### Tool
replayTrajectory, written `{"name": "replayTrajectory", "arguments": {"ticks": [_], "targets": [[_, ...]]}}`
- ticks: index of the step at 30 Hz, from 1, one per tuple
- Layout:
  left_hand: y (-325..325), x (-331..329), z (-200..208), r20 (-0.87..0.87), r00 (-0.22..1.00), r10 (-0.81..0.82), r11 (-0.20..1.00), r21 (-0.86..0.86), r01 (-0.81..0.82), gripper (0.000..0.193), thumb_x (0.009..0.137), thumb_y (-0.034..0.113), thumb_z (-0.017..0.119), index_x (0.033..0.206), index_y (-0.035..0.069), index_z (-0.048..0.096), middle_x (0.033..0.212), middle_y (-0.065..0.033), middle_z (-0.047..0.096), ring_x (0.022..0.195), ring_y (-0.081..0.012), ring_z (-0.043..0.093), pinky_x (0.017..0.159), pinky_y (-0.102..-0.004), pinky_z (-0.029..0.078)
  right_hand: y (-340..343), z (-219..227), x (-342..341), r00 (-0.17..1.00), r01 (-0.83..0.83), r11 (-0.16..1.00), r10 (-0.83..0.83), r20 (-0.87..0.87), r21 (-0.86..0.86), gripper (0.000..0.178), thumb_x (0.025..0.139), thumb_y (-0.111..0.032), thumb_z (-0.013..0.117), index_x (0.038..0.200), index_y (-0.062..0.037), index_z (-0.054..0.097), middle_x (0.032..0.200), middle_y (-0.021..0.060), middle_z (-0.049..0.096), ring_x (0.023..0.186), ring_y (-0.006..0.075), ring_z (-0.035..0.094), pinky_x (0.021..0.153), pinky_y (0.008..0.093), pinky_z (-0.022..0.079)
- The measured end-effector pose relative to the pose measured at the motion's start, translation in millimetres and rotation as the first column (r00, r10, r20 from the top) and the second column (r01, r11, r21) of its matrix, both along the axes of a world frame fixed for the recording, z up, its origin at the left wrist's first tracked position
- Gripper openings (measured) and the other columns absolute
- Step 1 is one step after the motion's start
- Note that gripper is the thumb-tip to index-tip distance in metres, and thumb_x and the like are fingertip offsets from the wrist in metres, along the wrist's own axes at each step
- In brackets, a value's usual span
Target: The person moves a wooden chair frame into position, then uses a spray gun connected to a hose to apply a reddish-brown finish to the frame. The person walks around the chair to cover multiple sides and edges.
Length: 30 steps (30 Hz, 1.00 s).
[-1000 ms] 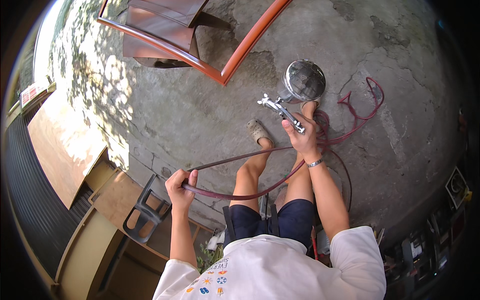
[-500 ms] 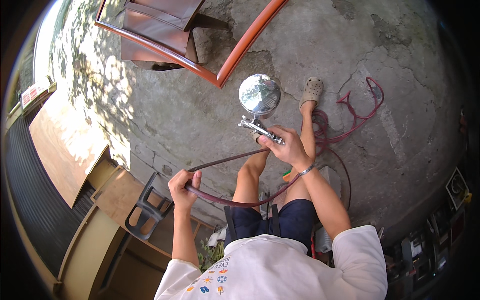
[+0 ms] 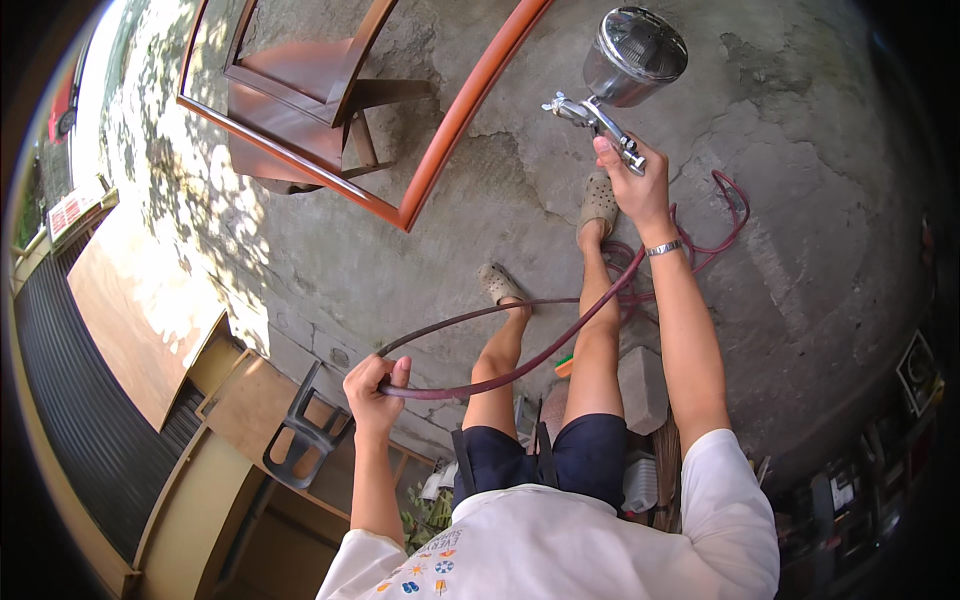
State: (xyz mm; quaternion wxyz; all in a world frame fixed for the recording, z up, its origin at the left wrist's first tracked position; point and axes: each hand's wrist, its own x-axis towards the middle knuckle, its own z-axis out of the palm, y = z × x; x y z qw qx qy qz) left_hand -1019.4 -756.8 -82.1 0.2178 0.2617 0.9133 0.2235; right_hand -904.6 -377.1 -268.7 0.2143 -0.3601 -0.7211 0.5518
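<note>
My right hand (image 3: pixel 637 185) is wrapped round the handle of a chrome spray gun (image 3: pixel 598 125), raised and stretched forward. A shiny metal paint cup (image 3: pixel 636 58) sits on the gun, its domed lid uppermost. My left hand (image 3: pixel 374 388) is closed on a dark red air hose (image 3: pixel 505 378), which bends through the fist in a loop. One stretch of the hose runs up toward my right wrist, the other crosses my legs. Ahead on the left stands an orange-brown frame (image 3: pixel 462 118) with a glossy rail; the gun is to its right.
Behind the frame is a brown panelled wooden piece (image 3: pixel 300 100). Hose coils (image 3: pixel 735 205) lie on the cracked concrete floor (image 3: pixel 800 240) by my feet. A dark plastic chair (image 3: pixel 303 430) and wooden cabinets (image 3: pixel 215 480) stand at left. A grey block (image 3: pixel 643 390) is beside my right leg.
My right hand has lifted the spray gun forward and to the right, straightening the arm. The left hand keeps hold of the hose. The frame sits slightly lower and further left in view.
</note>
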Motion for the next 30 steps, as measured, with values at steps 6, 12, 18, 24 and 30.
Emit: {"name": "replayTrajectory", "arguments": {"ticks": [6,12,18,24,30], "targets": [[60,0,3,-0.007,1.0,-0.029,1.0,-0.007,0.029,0.034,0.08,0.01,0.082,0.065,0.003,0.053,0.056,-0.0068,0.043,0.048,-0.0205,0.04,0.046,-0.032,0.031,90,-5,-14,0.996,0.085,0.996,-0.084,-0.018,0.036,0.041,0.095,-0.041,0.068,0.082,-0.0019,0.07,0.061,0.0042,0.064,0.057,0.0138,0.063,0.054,0.0297,0.046],[118,-1,6,-0.017,0.998,-0.06,0.998,-0.006,0.06,0.034,0.078,0.01,0.083,0.064,0.004,0.053,0.054,-0.0065,0.042,0.047,-0.0204,0.041,0.046,-0.0322,0.031,165,-18,-23,0.992,0.123,0.99,-0.122,-0.028,0.066,0.047,0.094,-0.047,0.068,0.088,-0.0001,0.073,0.064,0.0025,0.066,0.051,0.0072,0.054,0.048,0.0272,0.039],[161,3,9,0.002,0.998,-0.064,0.998,-0.011,0.064,0.033,0.078,0.008,0.083,0.064,0.004,0.053,0.055,-0.0066,0.044,0.047,-0.0213,0.043,0.046,-0.0322,0.032,232,-32,-38,0.974,0.226,0.973,-0.225,-0.039,0.04,0.045,0.093,-0.046,0.07,0.092,-0.0017,0.074,0.065,0.0028,0.067,0.048,0.0075,0.055,0.044,0.025,0.039],[188,8,8,0.014,0.999,-0.05,0.999,-0.002,0.05,0.033,0.079,0.008,0.082,0.065,0.004,0.052,0.055,-0.0077,0.045,0.047,-0.0222,0.043,0.046,-0.0323,0.033,295,-41,-49,0.956,0.292,0.954,-0.291,-0.013,0.075,0.048,0.093,-0.049,0.068,0.092,-0.0011,0.073,0.069,0.004,0.069,0.04,0.0064,0.051,0.038,0.024,0.035],[200,13,5,0.061,0.997,-0.038,0.999,0.008,0.038,0.034,0.082,0.009,0.08,0.066,0.003,0.051,0.055,-0.0083,0.044,0.047,-0.0226,0.042,0.046,-0.0322,0.033,337,-30,-59,0.876,0.479,0.827,-0.473,-0.095,0.294,0.052,0.095,-0.047,0.065,0.068,-0.0032,0.068,0.057,0.0053,0.064,0.055,0.014,0.062,0.053,0.0338,0.046]]}}
